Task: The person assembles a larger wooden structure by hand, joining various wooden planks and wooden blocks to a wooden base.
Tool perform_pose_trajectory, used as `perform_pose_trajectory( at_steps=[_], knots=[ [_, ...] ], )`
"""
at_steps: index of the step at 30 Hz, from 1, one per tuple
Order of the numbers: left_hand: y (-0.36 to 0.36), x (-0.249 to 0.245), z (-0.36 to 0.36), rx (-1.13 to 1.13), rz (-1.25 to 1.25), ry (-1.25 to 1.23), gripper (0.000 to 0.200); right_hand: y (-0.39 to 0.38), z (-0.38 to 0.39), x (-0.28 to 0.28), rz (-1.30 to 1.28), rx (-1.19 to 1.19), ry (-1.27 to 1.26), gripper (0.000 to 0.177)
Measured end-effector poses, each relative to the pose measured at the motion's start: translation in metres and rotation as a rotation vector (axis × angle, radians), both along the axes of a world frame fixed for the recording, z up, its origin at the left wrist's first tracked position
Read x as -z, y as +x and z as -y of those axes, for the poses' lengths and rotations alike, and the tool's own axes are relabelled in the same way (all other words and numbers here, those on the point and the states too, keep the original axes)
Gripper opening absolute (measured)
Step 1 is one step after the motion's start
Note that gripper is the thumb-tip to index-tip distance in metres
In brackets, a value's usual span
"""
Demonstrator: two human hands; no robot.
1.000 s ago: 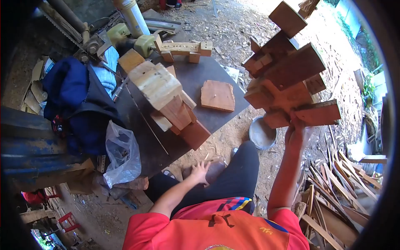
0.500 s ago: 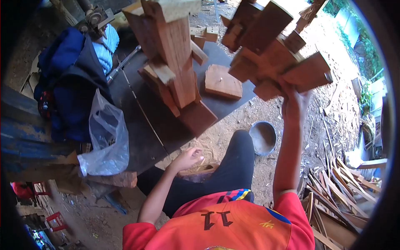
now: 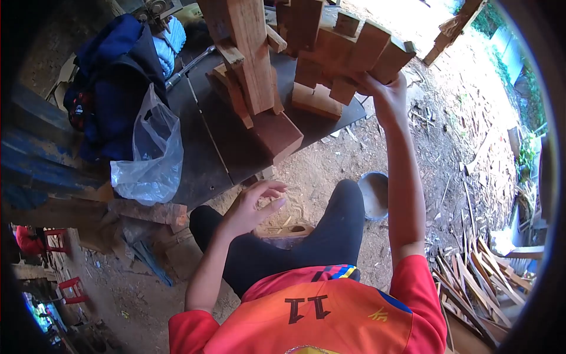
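Note:
My right hand [image 3: 386, 97] grips a wooden assembly [image 3: 339, 50] by its near end; blocks stick out from it on several sides. It hangs over the far right of the dark table, partly in front of a flat wood block [image 3: 315, 103] with a small upright pin. Over my lap, my left hand [image 3: 256, 203] is empty, its fingers loosely bent and apart. A second wooden assembly [image 3: 250, 71] stands on the table, its top cut off by the frame edge.
The dark table [image 3: 203, 171] carries a clear plastic bag [image 3: 153, 159], dark blue cloth [image 3: 115, 59] and a metal wrench-like bar [image 3: 191, 66]. A round bucket [image 3: 374, 194] stands on the ground by my knee. Wood strips [image 3: 480, 289] are piled at the lower right.
My right hand has carried the wooden assembly left and closer to the pinned block. My left hand has risen slightly and opened its fingers more. The view has shifted a little.

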State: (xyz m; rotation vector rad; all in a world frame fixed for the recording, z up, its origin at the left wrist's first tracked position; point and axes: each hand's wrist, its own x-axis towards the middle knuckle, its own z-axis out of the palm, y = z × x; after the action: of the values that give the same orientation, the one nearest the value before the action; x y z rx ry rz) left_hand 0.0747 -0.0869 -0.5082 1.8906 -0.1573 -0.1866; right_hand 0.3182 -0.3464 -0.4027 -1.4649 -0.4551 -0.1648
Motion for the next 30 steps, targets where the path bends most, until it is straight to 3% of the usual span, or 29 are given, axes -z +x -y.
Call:
perform_pose_trajectory(
  at_steps=[6, 25, 30],
  knots=[
    [0.003, -0.008, 0.012, 0.038, 0.051, 0.04, 0.034, 0.012, -0.002, 0.01, 0.002, -0.005, -0.128, 0.03],
    [0.012, -0.009, 0.028, 0.078, 0.093, 0.02, 0.031, 0.023, 0.001, 0.012, 0.048, -0.11, -0.144, 0.032],
    [0.012, -0.014, 0.031, 0.09, 0.102, -0.003, 0.03, 0.018, 0.0, 0.013, 0.044, -0.046, -0.134, 0.032]
  ],
)
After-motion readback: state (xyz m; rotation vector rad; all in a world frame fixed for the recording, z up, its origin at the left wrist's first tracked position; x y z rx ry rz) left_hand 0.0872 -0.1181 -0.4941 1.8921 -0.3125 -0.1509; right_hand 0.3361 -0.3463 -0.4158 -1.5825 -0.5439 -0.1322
